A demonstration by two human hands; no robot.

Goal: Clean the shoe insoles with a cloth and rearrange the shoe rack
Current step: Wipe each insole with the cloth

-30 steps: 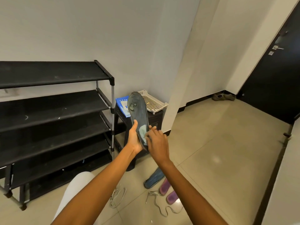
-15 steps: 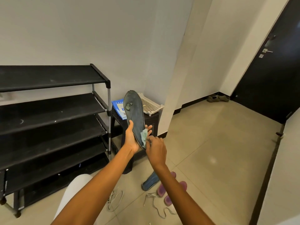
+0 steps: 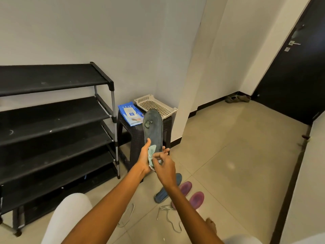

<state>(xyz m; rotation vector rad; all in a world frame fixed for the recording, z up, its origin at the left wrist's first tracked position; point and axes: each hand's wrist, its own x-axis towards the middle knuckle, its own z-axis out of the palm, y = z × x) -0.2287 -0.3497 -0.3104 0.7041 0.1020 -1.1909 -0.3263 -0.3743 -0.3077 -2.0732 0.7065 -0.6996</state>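
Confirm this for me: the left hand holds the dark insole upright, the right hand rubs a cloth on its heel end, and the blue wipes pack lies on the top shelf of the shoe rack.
One detail is off. In the head view the blue wipes pack lies on the dark stool beside the shoe rack, not on its top shelf. The rest stands: the left hand holds the dark insole upright, and the right hand rubs a cloth on its heel end.

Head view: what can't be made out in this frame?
- Heel end of the held insole: covered by the cloth and both hands.
- Blue insole and one purple insole on the floor: partly behind the right forearm.
- Rack: left part cut off by the frame edge.
- Wipes pack print: too small to read.
- Shoes by the door: too far for detail.
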